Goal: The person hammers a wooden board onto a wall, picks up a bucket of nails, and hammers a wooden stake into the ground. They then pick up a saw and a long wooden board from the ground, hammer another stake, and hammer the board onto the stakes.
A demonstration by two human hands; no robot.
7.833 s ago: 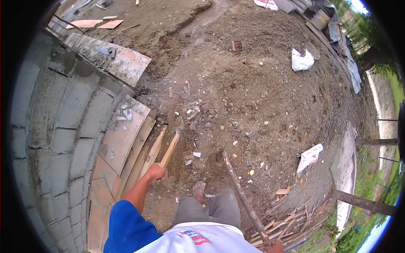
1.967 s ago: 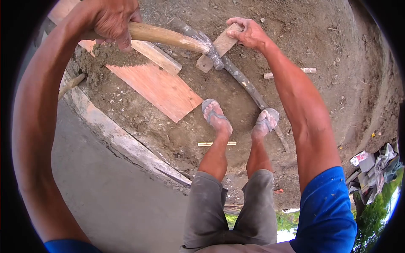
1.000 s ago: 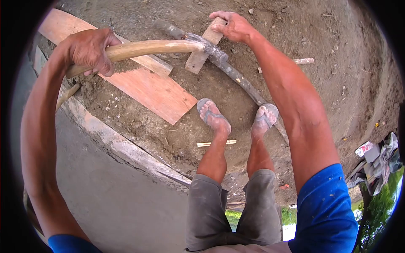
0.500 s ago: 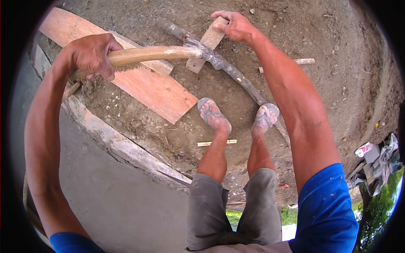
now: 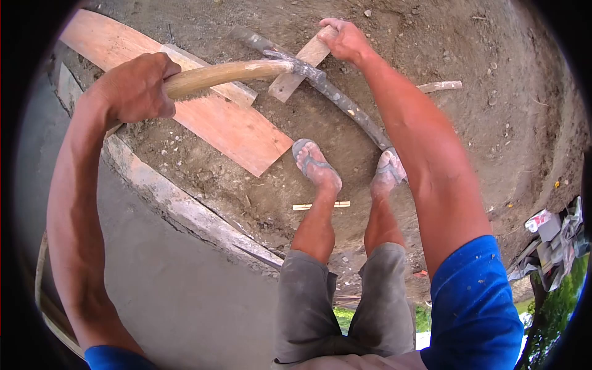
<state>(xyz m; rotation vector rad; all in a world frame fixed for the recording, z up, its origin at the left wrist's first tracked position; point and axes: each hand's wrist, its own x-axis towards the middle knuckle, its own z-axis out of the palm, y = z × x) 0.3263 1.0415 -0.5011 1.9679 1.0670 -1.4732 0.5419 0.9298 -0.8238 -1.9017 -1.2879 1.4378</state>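
Note:
My left hand (image 5: 137, 86) is closed around the wooden handle (image 5: 228, 75) of a pickaxe. The pickaxe's long curved metal head (image 5: 345, 103) slants from the dirt at upper middle toward my right foot, its far flat end blurred. With its fingers, my right hand (image 5: 346, 41) grips the upper end of a short wooden block (image 5: 288, 85). The pickaxe head crosses over this block where the handle joins it. Left of the block, a small board (image 5: 237, 92) rests on a long plywood strip (image 5: 231, 132), partly behind the handle.
My sandaled feet (image 5: 317, 165) stand on the dirt below the pickaxe. A smooth grey concrete surface (image 5: 185, 290) with a rough raised edge (image 5: 157, 182) runs along the left. Small sticks (image 5: 441, 86) lie about. Bags and debris (image 5: 555, 243) are piled at the right.
The pickaxe head has shifted slightly upward in view, and its handle looks more foreshortened. Both hands keep their hold; the block has moved only a little with my right hand.

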